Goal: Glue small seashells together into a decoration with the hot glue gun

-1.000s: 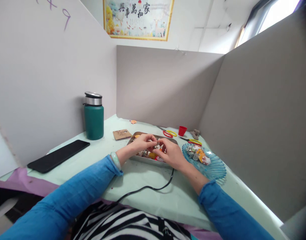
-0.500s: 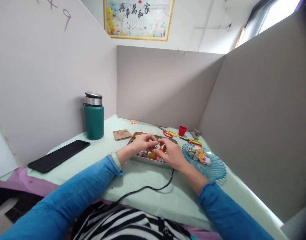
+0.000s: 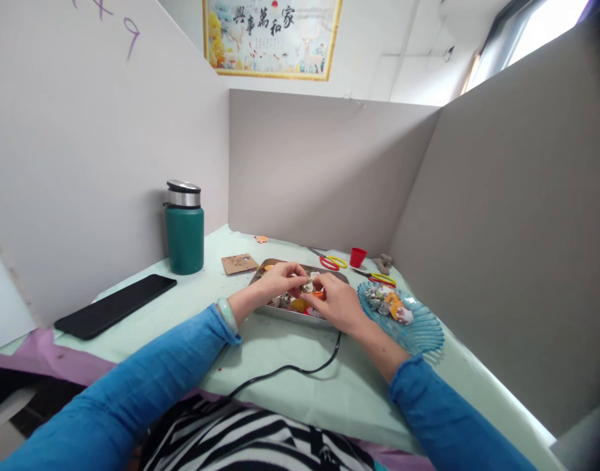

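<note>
Over a metal tray [image 3: 280,314] of small mixed pieces, my left hand [image 3: 283,279] and my right hand [image 3: 334,301] meet with bent fingers. Between their fingertips is a small whitish piece [image 3: 308,286], too small to name. Both hands are closed around it, thumb against fingers. White, orange and yellow pieces show in the tray below, partly hidden by the hands. To the right, a blue glass plate [image 3: 427,332] bears silvery, orange and white pieces.
A green bottle [image 3: 184,239] and a black phone [image 3: 116,305] are at the left. Behind the tray are a brown card [image 3: 239,263], scissors [image 3: 333,262], a red cup [image 3: 358,256] and more scissors [image 3: 381,279]. A black cable [image 3: 284,368] crosses the front; panels enclose the table.
My right fingers have shifted slightly, and more of the whitish piece and an orange piece beneath shows. My left hand is almost unmoved.
</note>
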Tool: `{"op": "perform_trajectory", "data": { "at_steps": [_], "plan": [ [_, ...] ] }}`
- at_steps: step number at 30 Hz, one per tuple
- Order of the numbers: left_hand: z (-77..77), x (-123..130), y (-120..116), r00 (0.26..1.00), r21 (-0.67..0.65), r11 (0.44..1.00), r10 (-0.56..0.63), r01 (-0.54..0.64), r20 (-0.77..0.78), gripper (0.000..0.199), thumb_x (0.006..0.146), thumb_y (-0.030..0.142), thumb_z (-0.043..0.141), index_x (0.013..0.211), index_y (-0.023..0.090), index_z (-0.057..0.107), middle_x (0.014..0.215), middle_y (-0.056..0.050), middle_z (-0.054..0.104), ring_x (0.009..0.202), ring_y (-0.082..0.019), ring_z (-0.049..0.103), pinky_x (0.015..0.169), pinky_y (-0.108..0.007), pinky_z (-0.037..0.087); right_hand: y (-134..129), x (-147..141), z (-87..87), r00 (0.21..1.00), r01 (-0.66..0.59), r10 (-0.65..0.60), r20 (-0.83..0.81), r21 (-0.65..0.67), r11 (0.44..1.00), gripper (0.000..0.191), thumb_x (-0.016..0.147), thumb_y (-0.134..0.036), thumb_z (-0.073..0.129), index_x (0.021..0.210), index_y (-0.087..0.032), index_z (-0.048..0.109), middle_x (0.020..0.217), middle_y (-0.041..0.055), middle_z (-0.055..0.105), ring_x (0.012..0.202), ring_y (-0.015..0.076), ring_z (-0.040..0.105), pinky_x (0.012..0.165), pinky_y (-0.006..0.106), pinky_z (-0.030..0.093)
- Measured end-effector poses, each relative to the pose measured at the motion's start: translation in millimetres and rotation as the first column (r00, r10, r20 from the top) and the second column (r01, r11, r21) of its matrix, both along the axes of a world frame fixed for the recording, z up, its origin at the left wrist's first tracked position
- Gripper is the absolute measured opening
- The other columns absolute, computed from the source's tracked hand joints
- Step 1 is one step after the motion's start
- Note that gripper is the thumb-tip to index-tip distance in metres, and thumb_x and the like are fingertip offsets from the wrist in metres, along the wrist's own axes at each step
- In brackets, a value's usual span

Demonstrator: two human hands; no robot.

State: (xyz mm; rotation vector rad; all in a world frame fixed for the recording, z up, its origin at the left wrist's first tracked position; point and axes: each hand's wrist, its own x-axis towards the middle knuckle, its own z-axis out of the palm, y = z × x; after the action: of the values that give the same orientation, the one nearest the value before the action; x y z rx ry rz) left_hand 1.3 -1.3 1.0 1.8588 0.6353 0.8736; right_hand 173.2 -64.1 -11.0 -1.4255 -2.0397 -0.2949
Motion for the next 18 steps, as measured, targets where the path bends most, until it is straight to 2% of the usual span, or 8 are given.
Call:
{"op": "perform_trajectory", "data": {
  "at_steps": [7,12,18],
  "plan": [
    [2.3,0.1,-2.0,1.000,-0.019,1.000,0.010,-0.010,-0.003,0.024,0.073,0.034,0.063,0.080,0.012,0.055,0.058,0.001,0.057,0.053,-0.009,0.057,0.049,-0.018,0.041,2.5,1.3,-2.1,0.999,-0.015,0.015,0.035,-0.002,1.000,0.034,0.081,-0.053,0.053,0.078,-0.020,0.058,0.080,0.0032,0.060,0.068,0.0141,0.054,0.058,0.025,0.034],
    [0.1,1.1,0.7,1.000,-0.020,0.999,0.026,-0.026,0.002,0.024,0.073,0.034,0.063,0.080,0.012,0.055,0.058,0.000,0.057,0.054,-0.009,0.057,0.051,-0.019,0.043,5.5,2.6,-4.5,0.998,0.009,-0.009,0.063,-0.008,1.000,0.027,0.080,-0.045,0.057,0.069,-0.020,0.057,0.080,0.0017,0.059,0.065,0.0120,0.052,0.056,0.024,0.031],
    [-4.0,1.7,6.1,0.996,-0.025,0.997,0.080,-0.079,0.037,0.025,0.072,0.034,0.064,0.080,0.012,0.054,0.060,0.001,0.056,0.051,-0.009,0.056,0.053,-0.021,0.046,6.7,4.0,-6.5,0.998,0.016,-0.015,0.067,-0.005,1.000,0.021,0.081,-0.037,0.056,0.068,-0.020,0.056,0.079,0.0012,0.059,0.067,0.0124,0.053,0.057,0.024,0.031]
  ]
}}
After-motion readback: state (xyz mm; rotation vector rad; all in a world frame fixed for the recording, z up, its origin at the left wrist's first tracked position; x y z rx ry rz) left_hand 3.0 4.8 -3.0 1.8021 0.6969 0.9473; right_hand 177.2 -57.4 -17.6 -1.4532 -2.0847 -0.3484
